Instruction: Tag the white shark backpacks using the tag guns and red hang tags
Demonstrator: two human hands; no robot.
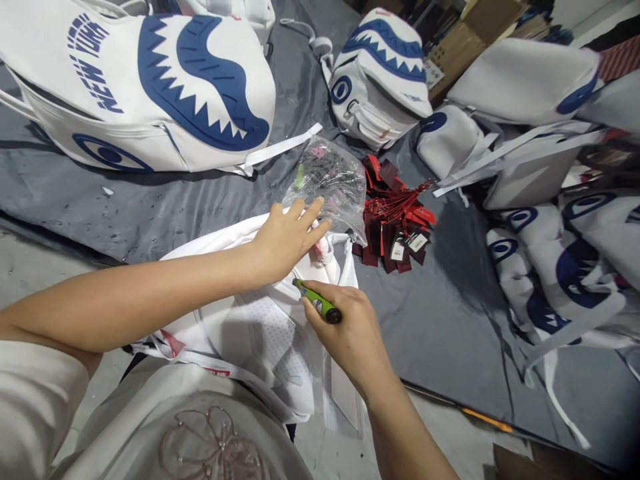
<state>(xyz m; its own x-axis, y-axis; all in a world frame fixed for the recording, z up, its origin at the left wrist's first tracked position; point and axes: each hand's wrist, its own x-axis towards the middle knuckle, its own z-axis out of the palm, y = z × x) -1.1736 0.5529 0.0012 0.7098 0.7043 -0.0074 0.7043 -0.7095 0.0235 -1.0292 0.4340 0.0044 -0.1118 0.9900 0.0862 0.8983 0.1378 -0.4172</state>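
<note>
A white backpack lies against the front edge of the table, its dotted mesh padding and straps facing up. My left hand rests on its upper part with the fingers stretched out beside the white strap. Just below it, my right hand grips a green pen-like tool with a black end. The tool's front tip points at the backpack's white fabric near my left palm; whether it touches, I cannot tell. Beyond my left fingers lies a clear plastic bag with small items inside.
Right of the bag is a pile of dark red tags with strings. A large white backpack with blue shark teeth lies at the upper left, a smaller one behind. More white backpacks crowd the right. Cardboard boxes stand at the back.
</note>
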